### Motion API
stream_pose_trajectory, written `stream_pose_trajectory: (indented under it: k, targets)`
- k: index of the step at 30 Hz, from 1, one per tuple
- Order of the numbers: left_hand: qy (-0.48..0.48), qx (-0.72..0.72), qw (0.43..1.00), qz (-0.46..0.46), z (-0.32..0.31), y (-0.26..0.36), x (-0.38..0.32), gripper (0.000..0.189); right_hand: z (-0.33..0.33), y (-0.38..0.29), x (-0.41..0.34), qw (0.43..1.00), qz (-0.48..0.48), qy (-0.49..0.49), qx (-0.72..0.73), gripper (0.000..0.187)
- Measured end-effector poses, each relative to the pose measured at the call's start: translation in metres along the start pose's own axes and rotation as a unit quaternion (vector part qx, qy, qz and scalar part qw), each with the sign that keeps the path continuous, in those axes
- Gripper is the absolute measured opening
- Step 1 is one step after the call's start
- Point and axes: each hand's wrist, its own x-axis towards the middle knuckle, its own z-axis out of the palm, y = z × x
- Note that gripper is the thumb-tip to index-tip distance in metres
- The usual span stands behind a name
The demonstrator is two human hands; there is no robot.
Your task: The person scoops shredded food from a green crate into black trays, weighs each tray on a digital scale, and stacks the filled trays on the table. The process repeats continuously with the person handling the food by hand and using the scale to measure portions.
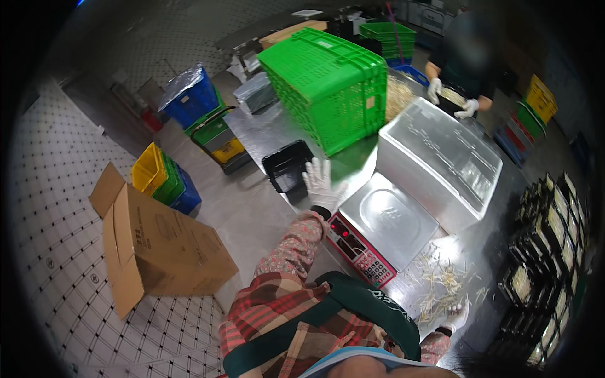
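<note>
My left hand, in a white glove, is spread beside a black plastic tray at the table's edge. Its fingertips lie at the tray's near rim; whether they touch it I cannot tell. Below that hand is a digital scale with a bare metal platform and a red keypad panel with lit digits. My right hand, also gloved, is low at the right by loose pale strands, which look like bean sprouts, scattered on the steel table. Its fingers are too small and partly hidden to read.
An upturned green crate and a pale rectangular bin stand beyond the scale. Several filled black trays are stacked at right. Opposite, a co-worker holds a filled tray. A cardboard box and stacked bins are at left.
</note>
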Motion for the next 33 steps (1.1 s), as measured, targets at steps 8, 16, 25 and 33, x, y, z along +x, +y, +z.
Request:
stream_pose_trajectory:
  k: [8,16,25,33]
  targets:
    - [-0.117,0.049,0.99,-0.06,-0.02,-0.183,0.028,0.023,0.117,0.046,-0.014,0.992,-0.03,-0.048,-0.117,0.035]
    - [0.118,-0.303,0.946,0.01,-0.054,-0.088,0.062,0.013,0.184,0.075,-0.113,0.982,-0.062,-0.077,-0.159,0.025]
    - [-0.35,-0.473,0.634,0.502,0.005,0.232,-0.096,0.027,0.137,0.106,-0.286,0.907,-0.069,-0.006,-0.416,0.027]
    - [-0.402,-0.19,0.587,0.676,0.144,0.324,-0.215,0.037,0.054,0.097,-0.438,0.911,-0.031,0.292,-0.29,0.027]
